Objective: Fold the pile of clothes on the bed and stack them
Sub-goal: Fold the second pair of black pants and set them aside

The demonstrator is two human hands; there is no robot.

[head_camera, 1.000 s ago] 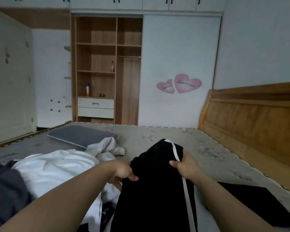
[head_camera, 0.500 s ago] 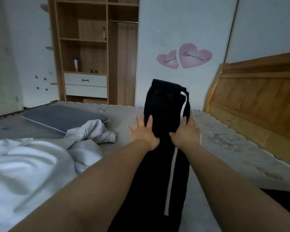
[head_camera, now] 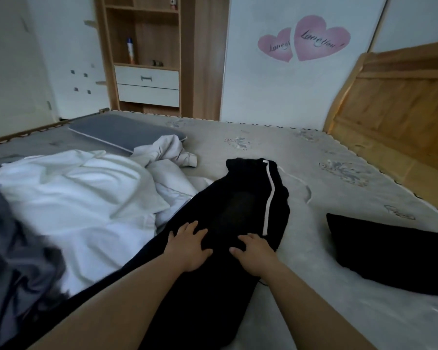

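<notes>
Black trousers with a white side stripe (head_camera: pixel 240 205) lie lengthwise on the bed (head_camera: pixel 314 157), waistband at the far end. My left hand (head_camera: pixel 189 245) presses flat on the dark cloth, fingers spread. My right hand (head_camera: pixel 254 251) rests on the trousers just right of it, fingers bent down onto the fabric near the stripe's lower end. A folded black garment (head_camera: pixel 390 253) lies on the mattress to the right.
A heap of white clothes (head_camera: pixel 79 195) and a dark grey garment (head_camera: pixel 13 251) cover the left of the bed. A grey pillow (head_camera: pixel 122 131) lies at the far left. The wooden headboard (head_camera: pixel 400 107) runs along the right; a wardrobe (head_camera: pixel 149 59) stands beyond.
The trousers, held up by both hands a second ago, have been flung forward and now lie flat on the bed. Both hands have come down onto them, nearer to me.
</notes>
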